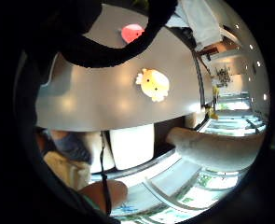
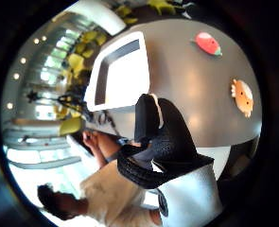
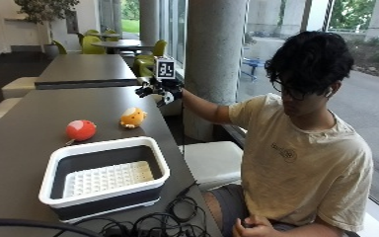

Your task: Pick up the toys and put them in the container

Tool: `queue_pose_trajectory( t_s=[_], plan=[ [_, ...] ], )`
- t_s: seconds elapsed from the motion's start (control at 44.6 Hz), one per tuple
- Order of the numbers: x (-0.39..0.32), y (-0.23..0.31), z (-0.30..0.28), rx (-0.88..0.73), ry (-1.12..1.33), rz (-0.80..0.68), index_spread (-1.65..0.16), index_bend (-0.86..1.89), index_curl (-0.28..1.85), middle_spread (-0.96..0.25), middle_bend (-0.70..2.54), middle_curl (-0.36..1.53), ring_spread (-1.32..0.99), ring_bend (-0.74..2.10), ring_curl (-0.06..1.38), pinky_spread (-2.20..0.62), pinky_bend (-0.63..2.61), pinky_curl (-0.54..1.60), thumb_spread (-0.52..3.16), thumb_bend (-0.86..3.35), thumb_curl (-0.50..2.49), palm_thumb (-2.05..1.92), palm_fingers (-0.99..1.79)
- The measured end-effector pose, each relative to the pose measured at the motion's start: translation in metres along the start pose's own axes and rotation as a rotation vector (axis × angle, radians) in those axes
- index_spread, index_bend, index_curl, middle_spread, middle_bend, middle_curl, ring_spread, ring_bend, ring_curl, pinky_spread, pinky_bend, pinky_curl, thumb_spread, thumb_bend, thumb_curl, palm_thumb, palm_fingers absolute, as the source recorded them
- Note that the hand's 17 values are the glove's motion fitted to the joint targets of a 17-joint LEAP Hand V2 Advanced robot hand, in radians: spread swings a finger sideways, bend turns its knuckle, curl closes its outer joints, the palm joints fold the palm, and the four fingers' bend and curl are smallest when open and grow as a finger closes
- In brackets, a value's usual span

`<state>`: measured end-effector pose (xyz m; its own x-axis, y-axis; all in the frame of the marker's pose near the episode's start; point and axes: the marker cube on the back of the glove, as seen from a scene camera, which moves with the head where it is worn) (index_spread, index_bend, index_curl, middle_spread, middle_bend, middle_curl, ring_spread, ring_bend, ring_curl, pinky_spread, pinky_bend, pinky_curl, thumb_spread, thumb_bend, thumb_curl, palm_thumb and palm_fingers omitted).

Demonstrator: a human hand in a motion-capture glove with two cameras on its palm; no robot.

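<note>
gloved hand (image 3: 158, 91) hovering over the grey table (image 3: 25, 128), fingers relaxed, holding nothing. outside view alone showing red toy (image 3: 81, 130) nearer the tub (image 3: 104, 176) than orange toy (image 3: 132, 117).

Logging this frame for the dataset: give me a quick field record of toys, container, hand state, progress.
toys: red toy and yellow toy, both lying on the table, apart from each other
container: white-rimmed tub on the table near its edge, no toys in it
right hand: raised above the table's far edge, beyond the yellow toy, holding nothing
fingers: cannot tell if open or curled
progress: no toy picked up yet
</note>
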<state>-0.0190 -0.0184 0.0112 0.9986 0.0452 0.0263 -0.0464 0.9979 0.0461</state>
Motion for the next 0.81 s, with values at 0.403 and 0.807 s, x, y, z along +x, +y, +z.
queue_pose_trajectory(
  t_s=[0.403, 0.807],
  plan=[
    [-0.003, -0.012, 0.011, 0.018, -0.014, 0.038, -0.26, 0.18, 0.18, -0.03, 0.18, 0.14, -0.09, 0.29, 0.13, -0.04, 0.77, 0.28, 1.30, 0.01, 0.13, 0.01, 0.04],
    [0.010, -0.124, 0.037, 0.019, -0.326, 0.171, -0.26, -0.01, 0.13, -0.03, 0.12, 0.19, -0.08, 0.39, 0.20, -0.04, 1.01, 0.36, 1.36, -0.01, 0.21, 0.03, -0.27]
  ],
)
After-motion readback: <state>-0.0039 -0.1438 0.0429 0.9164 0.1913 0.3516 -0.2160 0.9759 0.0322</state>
